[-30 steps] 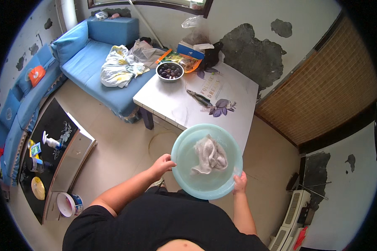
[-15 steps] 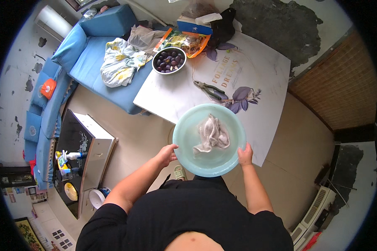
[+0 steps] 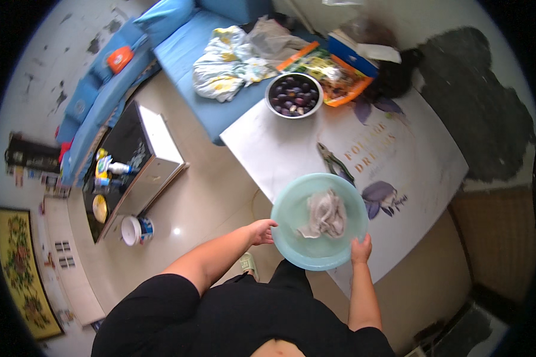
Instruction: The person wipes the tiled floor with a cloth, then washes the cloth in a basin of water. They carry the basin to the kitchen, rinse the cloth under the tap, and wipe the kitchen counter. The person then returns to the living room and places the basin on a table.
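A round light-green plastic basin [image 3: 286, 245] is held in front of me, over the near edge of the table. Inside it lies a crumpled greyish-white cloth [image 3: 329, 217], seemingly in water. My left hand [image 3: 262, 231] grips the basin's left rim, and my right hand [image 3: 361, 249] grips the right rim with the thumb on top. The fingers under the rim are hidden. Just beyond the basin, a pair of pliers [image 3: 336, 163] with dark green handles rests on the table.
The white marble-patterned table [image 3: 253, 143] carries a metal bowl [image 3: 278, 113] of dark round fruit and an orange snack bag [image 3: 337, 89]. Behind them stands a blue box [image 3: 346, 52]. A blue sofa [image 3: 178, 43] with a patterned cloth [image 3: 220, 62] lies farther left, near a black-topped cabinet [image 3: 122, 140].
My view has turned left, so the table and sofa appear shifted right and tilted. The basin stays between both hands and now sits farther right and lower in view.
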`<state>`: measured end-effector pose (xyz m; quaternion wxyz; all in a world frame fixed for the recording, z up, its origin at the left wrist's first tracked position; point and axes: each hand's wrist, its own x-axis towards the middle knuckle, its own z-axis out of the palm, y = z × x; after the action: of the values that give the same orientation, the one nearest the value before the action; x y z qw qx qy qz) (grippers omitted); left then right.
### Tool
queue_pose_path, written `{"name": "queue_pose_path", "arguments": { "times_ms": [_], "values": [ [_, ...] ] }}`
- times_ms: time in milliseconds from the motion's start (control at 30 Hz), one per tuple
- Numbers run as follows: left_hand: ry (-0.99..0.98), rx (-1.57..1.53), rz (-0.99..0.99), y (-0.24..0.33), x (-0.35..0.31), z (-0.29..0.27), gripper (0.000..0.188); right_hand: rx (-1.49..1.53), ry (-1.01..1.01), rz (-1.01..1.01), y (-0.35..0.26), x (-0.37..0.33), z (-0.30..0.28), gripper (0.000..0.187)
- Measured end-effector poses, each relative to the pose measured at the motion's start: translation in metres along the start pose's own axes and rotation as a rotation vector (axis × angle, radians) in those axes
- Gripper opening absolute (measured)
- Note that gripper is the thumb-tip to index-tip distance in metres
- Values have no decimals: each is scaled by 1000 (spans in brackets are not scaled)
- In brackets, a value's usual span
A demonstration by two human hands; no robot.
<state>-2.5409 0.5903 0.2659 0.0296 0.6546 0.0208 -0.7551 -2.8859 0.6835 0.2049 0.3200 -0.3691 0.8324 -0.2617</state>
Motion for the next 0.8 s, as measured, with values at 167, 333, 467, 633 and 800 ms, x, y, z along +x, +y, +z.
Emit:
{"name": "queue_pose_path", "arguments": {
  "times_ms": [167, 333, 467, 633, 800],
  "values": [
    [-12, 197, 109, 0, -24, 6, 43, -29, -92, 57, -8, 9, -8, 49],
    [136, 583, 429, -27, -26, -36, 52, -18, -142, 18, -13, 8, -9, 55],
    [249, 716, 642, -64, -36, -107, 52, -160, 33, 19, -30, -5, -15, 53],
    [513, 620, 627, -154, -57, -245, 48, -303, 131, -235, -112, -41, -1, 44],
    [710, 310, 502, -301, -56, -385, 37, -594, 54, -967, -216, -102, 66, 40]
  ]
}}
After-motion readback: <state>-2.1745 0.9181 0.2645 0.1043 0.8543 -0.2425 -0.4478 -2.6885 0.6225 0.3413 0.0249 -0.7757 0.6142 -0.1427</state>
